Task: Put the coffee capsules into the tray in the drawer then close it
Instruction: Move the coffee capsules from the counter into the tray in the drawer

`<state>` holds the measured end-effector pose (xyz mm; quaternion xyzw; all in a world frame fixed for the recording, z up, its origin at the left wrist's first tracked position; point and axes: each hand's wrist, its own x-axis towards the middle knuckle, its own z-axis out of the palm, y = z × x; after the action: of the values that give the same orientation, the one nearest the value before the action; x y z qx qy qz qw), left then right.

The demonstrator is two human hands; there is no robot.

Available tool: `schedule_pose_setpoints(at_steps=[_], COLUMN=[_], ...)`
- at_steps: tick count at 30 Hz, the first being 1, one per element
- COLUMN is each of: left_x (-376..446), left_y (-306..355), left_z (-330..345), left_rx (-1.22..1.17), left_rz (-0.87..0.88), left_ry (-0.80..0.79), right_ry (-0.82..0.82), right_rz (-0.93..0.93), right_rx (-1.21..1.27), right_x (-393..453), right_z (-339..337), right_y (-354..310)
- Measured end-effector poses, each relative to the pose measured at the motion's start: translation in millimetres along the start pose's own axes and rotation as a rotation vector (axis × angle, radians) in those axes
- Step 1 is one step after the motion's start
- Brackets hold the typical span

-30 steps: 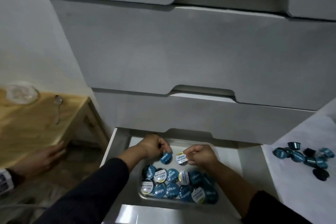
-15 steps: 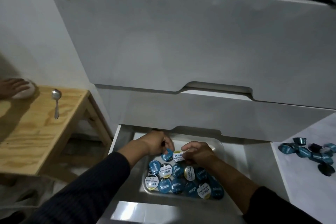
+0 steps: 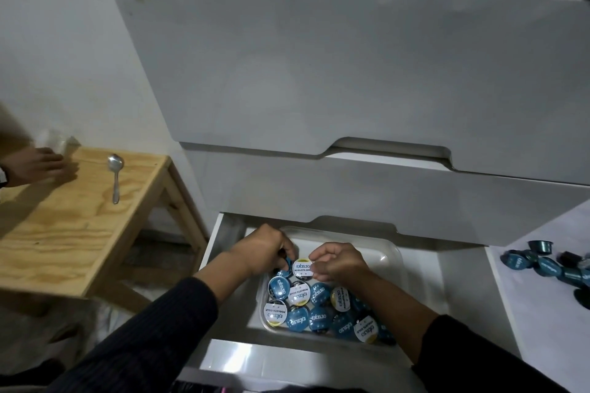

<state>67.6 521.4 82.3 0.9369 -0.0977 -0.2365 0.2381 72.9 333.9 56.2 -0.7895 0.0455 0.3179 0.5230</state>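
Since the earlier frame both hands have hardly shifted over the tray, while the other person's hand (image 3: pixel 38 166) at far left has slid along the stool.

Open room is tight: the drawer (image 3: pixel 424 281) is pulled out below two closed white fronts, and the upper front overhangs the tray's far rim, just beyond the knuckles. Bare white drawer floor lies right of the tray; the drawer's left wall is close to the left wrist. The stool (image 3: pixel 73 233), pale knotty plywood with a square edge, stands just left of the drawer, a metal spoon (image 3: pixel 115 175) lying on it.

The tray (image 3: pixel 388 252) is clear, glossy plastic with rounded corners. Its near half is packed with capsules (image 3: pixel 314 317), round foil lids up, teal or white with yellow rims. More capsules (image 3: pixel 542 265), dark teal cups tipped on their sides, lie on the white surface right of the drawer.

The left hand (image 3: pixel 261 252) is curled, fingertips pinching a teal capsule (image 3: pixel 289 265) at the pile's far edge. The right hand (image 3: pixel 340 262) is curled too, thumb and forefinger on a white capsule (image 3: pixel 302 267) just beside it. The two held capsules nearly touch.
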Motion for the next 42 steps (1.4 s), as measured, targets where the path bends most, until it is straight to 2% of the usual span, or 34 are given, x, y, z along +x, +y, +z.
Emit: schedule_pose_setpoints(at_steps=[8, 14, 23, 25, 27, 29, 36, 39, 42], left_x=[-5.8, -18.0, -63.4, -71.2, -78.2, -84.5, -83.7, -68.8, -48.6], left_y=[2.5, 8.6, 39.9, 50.2, 59.8, 68.7, 120.2, 156.9, 200.5], left_z=[1.5, 3.0, 25.2, 34.1, 42.3, 49.7, 60.2, 64.9, 77.3], left_rx=[0.046, 0.110, 0.147, 0.148, 0.131, 0.084, 0.026, 0.004, -0.016], left_rz=[-0.017, -0.015, -0.173, -0.199, -0.227, -0.257, -0.235, -0.194, -0.121], left_ry=[0.027, 0.074, 0.358, 0.409, 0.460, 0.507, 0.533, 0.549, 0.550], right_ry=[0.055, 0.118, 0.147, 0.216, 0.382, 0.476, 0.547, 0.602, 0.648], right_rz=[-0.015, -0.113, -0.385, -0.457, -0.593, -0.667, -0.796, -0.752, -0.723], right_rx=[-0.126, -0.329, -0.786, -0.901, -0.982, -0.946, -0.953, -0.868, -0.930], right_x=[-0.6, -9.4, -43.5, -55.8, -67.4, -77.6, -107.3, -117.1, -124.5], right_z=[3.6, 5.9, 23.7, 27.7, 31.0, 29.8, -21.1, -58.6, -106.9], right_y=[-1.1, -2.9, -9.5, -11.7, -12.9, -10.9, 23.5, 36.0, 53.8])
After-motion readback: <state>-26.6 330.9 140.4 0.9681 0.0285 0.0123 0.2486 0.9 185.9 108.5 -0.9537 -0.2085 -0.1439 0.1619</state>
